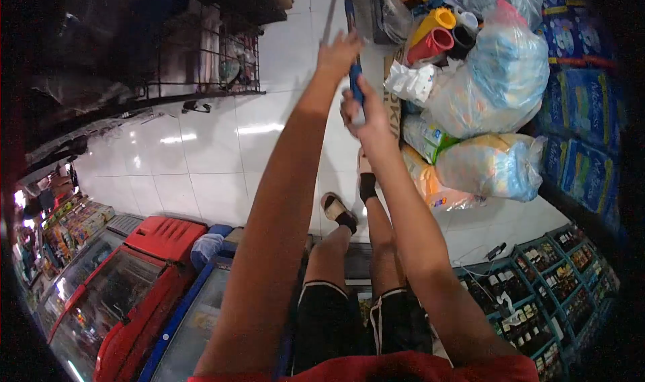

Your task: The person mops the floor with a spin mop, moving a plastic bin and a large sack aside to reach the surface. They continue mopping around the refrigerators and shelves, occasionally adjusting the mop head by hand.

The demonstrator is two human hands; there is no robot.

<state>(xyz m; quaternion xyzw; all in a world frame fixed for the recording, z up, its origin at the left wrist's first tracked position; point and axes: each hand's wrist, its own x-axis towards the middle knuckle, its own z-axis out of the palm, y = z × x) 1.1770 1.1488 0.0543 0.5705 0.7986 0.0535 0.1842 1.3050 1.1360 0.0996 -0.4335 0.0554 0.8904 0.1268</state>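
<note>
A long blue pole (349, 9) reaches away from me over the tiled floor. Its far end, by a dark shape at the top edge, is too cut off to tell its kind. My right hand (368, 116) is closed round the near end of the pole, with the thumb laid along it. Farther up, my left hand (338, 58) is on the pole, its fingers bent over it; the grip is partly hidden and a little blurred.
Filled plastic bags (494, 79), rolled coloured sheets (430, 45) and blue packs (581, 106) crowd the right. Crates of bottles (537, 288) stand lower right. A red-framed freezer (168, 234) is lower left, a dark wire rack (208, 66) upper left. White tiles (208, 140) run between.
</note>
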